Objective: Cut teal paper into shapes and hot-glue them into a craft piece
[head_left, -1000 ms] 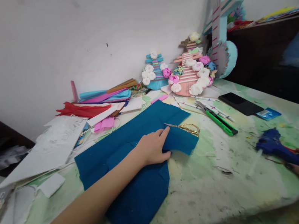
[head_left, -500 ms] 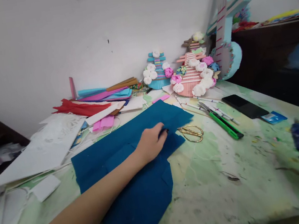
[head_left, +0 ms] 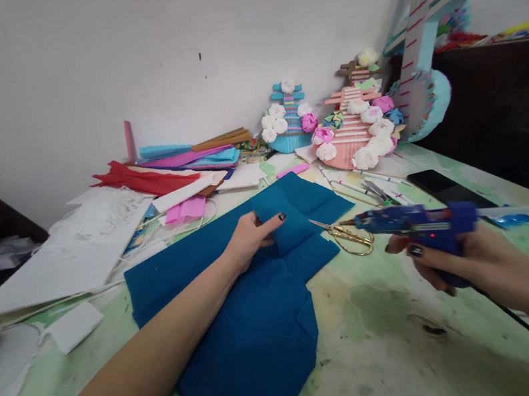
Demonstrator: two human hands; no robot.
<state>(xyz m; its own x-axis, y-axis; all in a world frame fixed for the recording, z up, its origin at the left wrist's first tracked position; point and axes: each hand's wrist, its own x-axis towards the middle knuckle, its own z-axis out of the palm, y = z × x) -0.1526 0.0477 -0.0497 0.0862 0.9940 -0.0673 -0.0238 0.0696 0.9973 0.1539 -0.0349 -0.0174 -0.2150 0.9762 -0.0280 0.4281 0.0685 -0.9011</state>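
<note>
My left hand (head_left: 251, 237) is at the middle of a dark blue sheet (head_left: 252, 369), paper or cloth, that lies folded on the table. Its thumb stretches over the sheet while the other fingers curl at a raised fold, partly hidden. In my right hand (head_left: 463, 263) is a blue glue gun (head_left: 431, 224), with a pale glue stick jutting from its back and a small red light on its side. The gun's nozzle points left, above gold-handled scissors (head_left: 352, 237) lying beside the sheet.
Behind the gun lie a green cutter (head_left: 380, 195) and a black phone (head_left: 440, 189). Flower-trimmed guitar shapes (head_left: 354, 125) stand against the wall. Coloured paper (head_left: 192, 159) and white foam boards (head_left: 70, 251) cover the left back. A black cord (head_left: 525, 330) trails from the gun.
My right hand has brought the glue gun in from the far right towards the sheet. My left hand has shifted slightly left, and its thumb now stretches out over the raised fold.
</note>
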